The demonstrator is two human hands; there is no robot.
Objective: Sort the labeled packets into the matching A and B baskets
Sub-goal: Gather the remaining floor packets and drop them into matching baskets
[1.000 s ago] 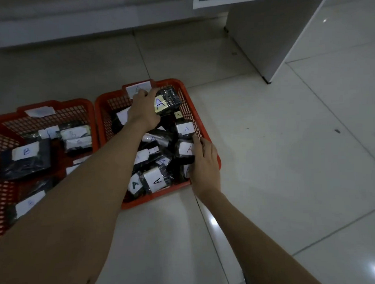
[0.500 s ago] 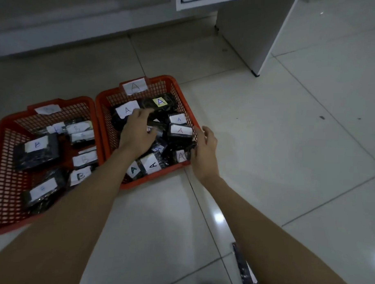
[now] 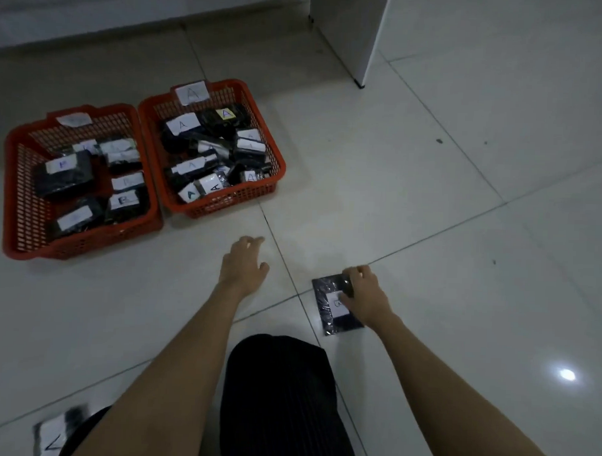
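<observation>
Two red baskets stand side by side on the tiled floor. The A basket (image 3: 276,165) on the right holds several dark packets with white A labels. The B basket (image 3: 14,197) on the left holds several dark packets with B labels. A dark packet (image 3: 328,297) with a white label lies flat on the floor in front of me. My right hand (image 3: 365,295) has its fingers curled over that packet's far right edge and partly covers the label. My left hand (image 3: 245,267) hovers over the bare floor, fingers loosely spread, holding nothing.
Another labelled packet (image 3: 55,437) lies at the bottom left, partly cut off by the frame. My knee in dark cloth (image 3: 280,397) fills the bottom centre. A white cabinet leg (image 3: 362,35) stands on the floor at the back right.
Both hands have left the A basket and drawn back toward me. My right hand has come down on a packet lying on the floor. The view has pulled back from the baskets.
</observation>
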